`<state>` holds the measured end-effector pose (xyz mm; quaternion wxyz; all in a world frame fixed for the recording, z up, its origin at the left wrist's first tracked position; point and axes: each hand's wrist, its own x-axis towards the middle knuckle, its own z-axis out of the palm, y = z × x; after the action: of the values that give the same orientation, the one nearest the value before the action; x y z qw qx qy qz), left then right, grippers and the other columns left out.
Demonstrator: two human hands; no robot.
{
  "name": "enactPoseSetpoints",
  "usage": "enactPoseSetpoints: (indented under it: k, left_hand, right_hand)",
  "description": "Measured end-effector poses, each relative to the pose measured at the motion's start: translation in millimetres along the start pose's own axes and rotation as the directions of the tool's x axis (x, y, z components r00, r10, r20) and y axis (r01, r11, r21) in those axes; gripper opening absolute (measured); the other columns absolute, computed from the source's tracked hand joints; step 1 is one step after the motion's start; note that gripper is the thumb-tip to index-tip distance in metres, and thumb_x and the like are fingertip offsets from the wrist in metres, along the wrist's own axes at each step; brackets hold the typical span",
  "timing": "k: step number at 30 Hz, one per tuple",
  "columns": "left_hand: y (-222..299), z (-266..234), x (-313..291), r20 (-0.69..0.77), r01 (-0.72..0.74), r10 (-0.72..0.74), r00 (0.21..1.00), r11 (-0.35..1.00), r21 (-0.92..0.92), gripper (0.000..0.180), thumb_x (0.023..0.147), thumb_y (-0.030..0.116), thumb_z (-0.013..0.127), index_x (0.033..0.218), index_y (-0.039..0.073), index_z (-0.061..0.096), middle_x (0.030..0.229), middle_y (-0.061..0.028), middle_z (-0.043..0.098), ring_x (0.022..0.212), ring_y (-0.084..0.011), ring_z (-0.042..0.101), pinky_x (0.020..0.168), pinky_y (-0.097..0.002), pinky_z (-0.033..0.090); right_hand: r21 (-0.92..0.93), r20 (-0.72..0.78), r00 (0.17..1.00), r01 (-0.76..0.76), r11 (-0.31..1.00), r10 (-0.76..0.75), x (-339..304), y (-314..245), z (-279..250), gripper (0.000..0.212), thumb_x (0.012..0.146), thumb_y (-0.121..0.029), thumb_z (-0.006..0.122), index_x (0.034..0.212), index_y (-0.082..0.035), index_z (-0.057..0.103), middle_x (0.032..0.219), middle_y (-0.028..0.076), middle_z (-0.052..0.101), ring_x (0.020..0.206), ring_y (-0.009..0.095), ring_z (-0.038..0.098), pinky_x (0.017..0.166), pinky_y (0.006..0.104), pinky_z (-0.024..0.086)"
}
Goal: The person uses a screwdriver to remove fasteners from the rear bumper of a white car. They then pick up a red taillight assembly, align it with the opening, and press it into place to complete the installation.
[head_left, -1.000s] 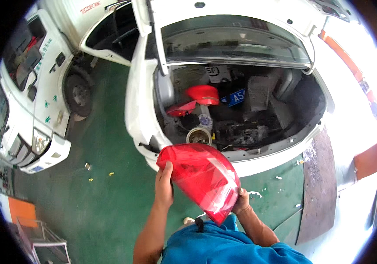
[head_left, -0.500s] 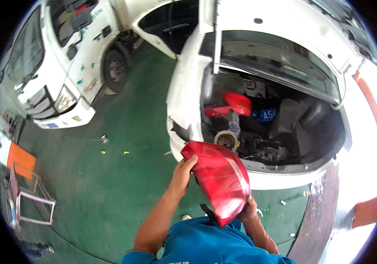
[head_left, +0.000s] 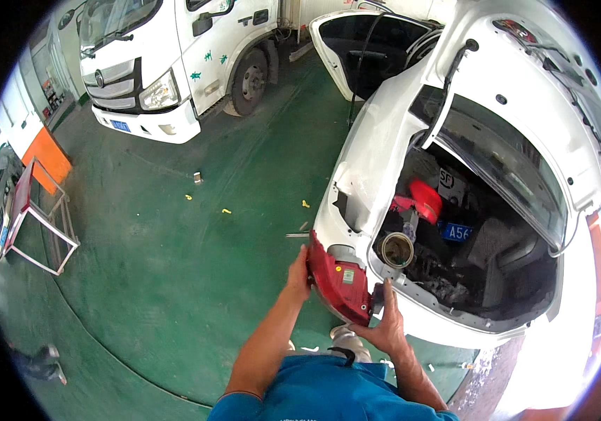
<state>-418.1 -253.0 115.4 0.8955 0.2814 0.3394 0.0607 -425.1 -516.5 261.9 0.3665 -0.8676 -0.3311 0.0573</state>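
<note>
A red car tail light point(head_left: 346, 284) is between my two hands, its back side with a pale label and grey housing facing up. My left hand point(head_left: 299, 275) grips its left edge. My right hand point(head_left: 387, 328) is closed round its lower right end, thumb beside a dark fitting. The light's upper end is close to the rear left corner of a white car point(head_left: 377, 151), by a gap in the bodywork point(head_left: 346, 207); whether they touch, I cannot tell. Within the car's raised-lid trunk lie another red light point(head_left: 424, 201), a round open can point(head_left: 397, 250) and a blue number plate point(head_left: 455, 231).
A white truck point(head_left: 150, 84) stands at the far left, and the car's side door point(head_left: 328, 59) hangs wide. At left are a metal frame stand point(head_left: 41, 238) and an orange panel point(head_left: 48, 158). Small yellow bits point(head_left: 226, 211) and a cable point(head_left: 104, 340) lie on the green floor.
The tail light has been turned over from its glossy red front to its back and brought against or near the car's corner. My view has swung left, and my right hand shows more fully.
</note>
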Motion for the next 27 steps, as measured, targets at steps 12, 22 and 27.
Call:
enactPoseSetpoints:
  k: [12,22,27]
  left_hand:
    - [60.5,-14.1,-4.1,0.337,-0.047,0.148,0.93,0.955,-0.292,0.09,0.098,0.078,0.035,0.149,0.005,0.049,0.147,-0.0169,0.057,0.132,-0.0346,0.057,0.113,-0.0515,0.045]
    - [128.4,34.4,-9.4,0.145,-0.329,0.363,0.92,0.919,-0.215,0.093,0.084,0.055,0.067,0.154,0.001,0.038,0.154,-0.0224,0.046,0.139,-0.0405,0.05,0.116,-0.0553,0.042]
    - [160.5,63.8,-28.6,0.075,-0.509,0.524,0.848,0.846,-0.156,0.1,0.076,0.051,0.075,0.155,0.002,0.039,0.155,-0.0254,0.044,0.141,-0.044,0.045,0.113,-0.0597,0.044]
  right_hand:
    - [-0.059,0.145,0.89,0.443,0.894,-0.432,55.7,5.4,15.1,0.094,0.054,-0.021,0.091,0.14,-0.012,0.056,0.139,0.012,0.059,0.124,0.037,0.058,0.098,0.0508,0.051]
    - [0.108,0.09,0.791,0.597,0.795,-0.606,125.5,36.2,19.2,0.058,0.077,-0.023,0.076,0.133,-0.036,0.067,0.135,0.003,0.061,0.122,0.027,0.059,0.102,0.0425,0.049]
    - [0.124,0.092,0.747,0.648,0.752,-0.659,150.8,40.7,12.1,0.054,0.079,-0.023,0.075,0.128,-0.046,0.066,0.134,0.003,0.061,0.125,0.026,0.058,0.108,0.0443,0.046]
